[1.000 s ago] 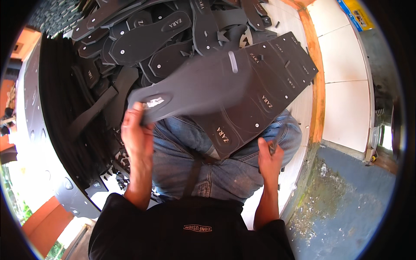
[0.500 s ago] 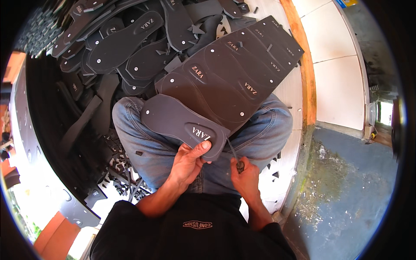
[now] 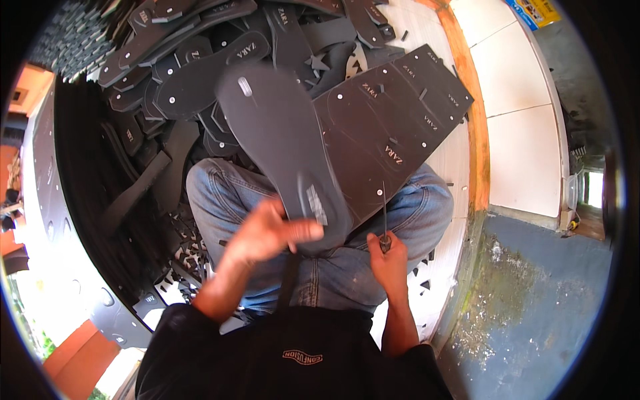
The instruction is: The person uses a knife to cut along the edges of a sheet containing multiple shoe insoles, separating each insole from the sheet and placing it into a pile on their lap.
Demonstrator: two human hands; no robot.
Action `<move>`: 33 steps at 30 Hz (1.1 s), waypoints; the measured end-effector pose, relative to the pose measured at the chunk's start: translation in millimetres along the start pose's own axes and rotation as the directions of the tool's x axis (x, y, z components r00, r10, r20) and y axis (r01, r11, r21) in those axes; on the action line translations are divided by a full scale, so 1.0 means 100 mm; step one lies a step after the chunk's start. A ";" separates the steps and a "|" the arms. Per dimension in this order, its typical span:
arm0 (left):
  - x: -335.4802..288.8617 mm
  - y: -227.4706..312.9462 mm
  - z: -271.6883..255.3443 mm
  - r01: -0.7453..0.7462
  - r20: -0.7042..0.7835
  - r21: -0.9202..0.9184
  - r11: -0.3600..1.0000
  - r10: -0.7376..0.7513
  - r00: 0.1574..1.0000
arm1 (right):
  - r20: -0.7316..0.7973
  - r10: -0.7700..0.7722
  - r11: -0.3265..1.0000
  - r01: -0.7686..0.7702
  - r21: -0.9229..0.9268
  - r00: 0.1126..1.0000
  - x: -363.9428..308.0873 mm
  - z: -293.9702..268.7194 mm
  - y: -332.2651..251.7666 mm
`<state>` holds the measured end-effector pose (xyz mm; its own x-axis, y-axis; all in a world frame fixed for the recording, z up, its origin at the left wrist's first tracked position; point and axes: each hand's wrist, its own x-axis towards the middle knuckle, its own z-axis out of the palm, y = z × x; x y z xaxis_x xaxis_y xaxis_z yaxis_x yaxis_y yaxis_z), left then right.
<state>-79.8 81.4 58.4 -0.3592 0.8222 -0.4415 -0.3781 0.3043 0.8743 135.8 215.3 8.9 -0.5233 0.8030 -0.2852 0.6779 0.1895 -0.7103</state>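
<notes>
A dark grey sandal sole [image 3: 283,147] slants over my lap, its round toe end pointing up and left, somewhat smeared by motion. At its heel end, my left hand [image 3: 270,233] is closed with the thumb over the top face; the fingers are partly hidden and blurred. A narrow dark strip [image 3: 289,283] hangs just below that hand, over my jeans. To the right of the sole, my right hand [image 3: 389,257] is wrapped round the short handle of a thin-bladed knife [image 3: 384,213], blade upward. Behind both lies a large sheet [image 3: 360,140] marked with sole outlines, resting across my knees.
Cut soles [image 3: 193,90] are heaped at the far left beside a tall curved stack of dark sheets [image 3: 83,200]. Small black offcuts [image 3: 183,257] litter the floor by my left knee. An orange wooden edge [image 3: 477,153] and white tiles [image 3: 520,133] border the right side.
The sole has swung upright and its toe end has moved away from me. My left hand has shifted slightly left. The knife blade has turned to point straight away from me, clear of the sole.
</notes>
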 end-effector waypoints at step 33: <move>-0.21 -0.79 0.48 -0.041 -0.447 -0.700 0.713 -0.392 0.804 | 0.527 0.046 0.994 -0.089 0.058 0.849 -0.47 -0.03 0.01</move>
<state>-1.7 62.8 7.9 -0.5218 0.3271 -0.7878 -0.8520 -0.1533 0.5007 162.7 179.4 23.4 -0.6853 0.3928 -0.6133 0.6908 0.0838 -0.7182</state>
